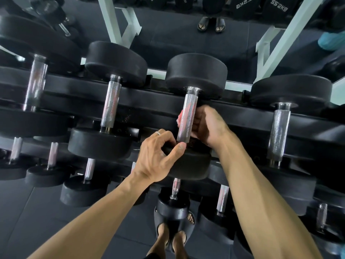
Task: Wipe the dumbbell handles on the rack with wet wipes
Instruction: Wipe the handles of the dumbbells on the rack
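Note:
A black dumbbell with a knurled chrome handle lies on the top tier of the rack, in the middle of the view. My right hand curls round the underside of that handle, pressing a pale wet wipe against it; the wipe peeks out on the handle's left side. My left hand grips the rim of the dumbbell's near black head, thumb on top by the handle's base.
More dumbbells flank it: one to the left, one to the right, smaller ones on lower tiers. A mirror behind reflects white rack posts. My sandalled feet stand on dark rubber flooring.

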The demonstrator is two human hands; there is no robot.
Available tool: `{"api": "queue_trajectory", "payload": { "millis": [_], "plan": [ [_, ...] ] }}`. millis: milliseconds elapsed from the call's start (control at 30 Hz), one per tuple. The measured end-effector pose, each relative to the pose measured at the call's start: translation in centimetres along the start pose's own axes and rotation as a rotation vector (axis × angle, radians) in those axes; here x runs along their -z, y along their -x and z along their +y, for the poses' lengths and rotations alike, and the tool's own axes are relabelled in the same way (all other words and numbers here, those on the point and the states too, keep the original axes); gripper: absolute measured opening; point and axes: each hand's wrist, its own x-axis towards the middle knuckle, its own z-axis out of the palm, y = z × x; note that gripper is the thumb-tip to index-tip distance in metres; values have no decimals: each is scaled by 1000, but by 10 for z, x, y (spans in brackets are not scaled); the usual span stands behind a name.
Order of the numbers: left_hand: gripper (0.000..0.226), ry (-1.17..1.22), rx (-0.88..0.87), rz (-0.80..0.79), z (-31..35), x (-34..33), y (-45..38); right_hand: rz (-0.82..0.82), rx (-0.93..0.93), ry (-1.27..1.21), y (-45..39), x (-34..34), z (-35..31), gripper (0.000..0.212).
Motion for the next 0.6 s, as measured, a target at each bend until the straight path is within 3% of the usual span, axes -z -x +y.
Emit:
{"api": "queue_trajectory", "payload": {
  "millis": [200, 600],
  "plan": [
    [39, 10, 7, -11, 0, 1, 0, 105, 81, 118, 15, 11, 19, 18],
    [44, 23, 2, -98, 3, 3, 0, 307, 387, 267, 98, 6, 17, 20]
  ]
}}
